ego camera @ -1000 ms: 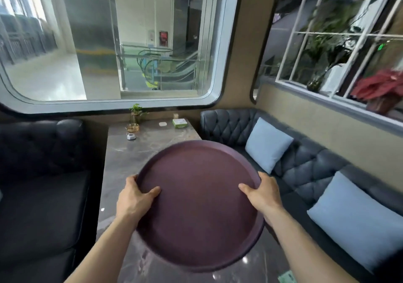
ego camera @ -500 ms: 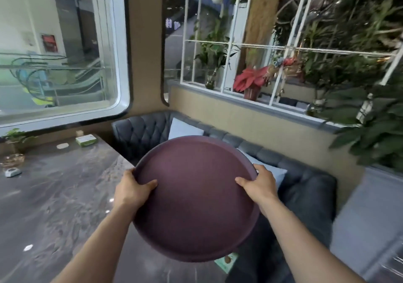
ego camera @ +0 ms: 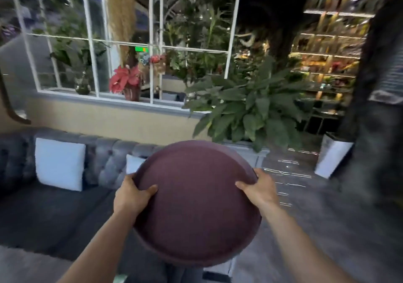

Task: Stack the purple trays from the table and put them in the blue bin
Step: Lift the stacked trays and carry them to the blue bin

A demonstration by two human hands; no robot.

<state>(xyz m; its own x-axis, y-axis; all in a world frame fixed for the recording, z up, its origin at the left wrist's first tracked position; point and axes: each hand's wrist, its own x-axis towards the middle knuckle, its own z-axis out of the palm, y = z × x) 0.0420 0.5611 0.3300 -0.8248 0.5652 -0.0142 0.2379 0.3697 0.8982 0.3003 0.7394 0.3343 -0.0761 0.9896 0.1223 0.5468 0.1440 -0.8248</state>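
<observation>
**Q:** What did the head camera show of the room?

**A:** Behind everything stood a white-framed window [ego camera: 139, 43] on a beige wall, with greenery crowding the glass. On its sill sat a red-leaved plant in a dark pot [ego camera: 126, 84] and, further left, a round glass vase [ego camera: 82, 87] holding a green sprig. Below ran a dark grey tufted sofa [ego camera: 43, 206] with a pale blue cushion [ego camera: 60, 166] leaning against its back. To the right, a grey planter box [ego camera: 248, 152] was filled with a broad-leaved green plant [ego camera: 246, 108]. Lit shelves [ego camera: 327, 53] glowed far right, their contents too blurred to name.

**Q:** Where was the tray?

**A:** A round purple tray [ego camera: 196, 206] was held in the air, centre frame, in front of the sofa and planter and tilted towards the camera. Its surface was bare. Whether more than one tray was stacked there could not be told.

**Q:** And the hands?

**A:** The left hand [ego camera: 130, 197] gripped the tray's left rim, thumb lying across the top surface and fingers curled out of sight beneath. The right hand [ego camera: 259, 192] clasped the right rim the same way.

**Q:** Was the blue bin visible?

**A:** It did not appear in this view.
</observation>
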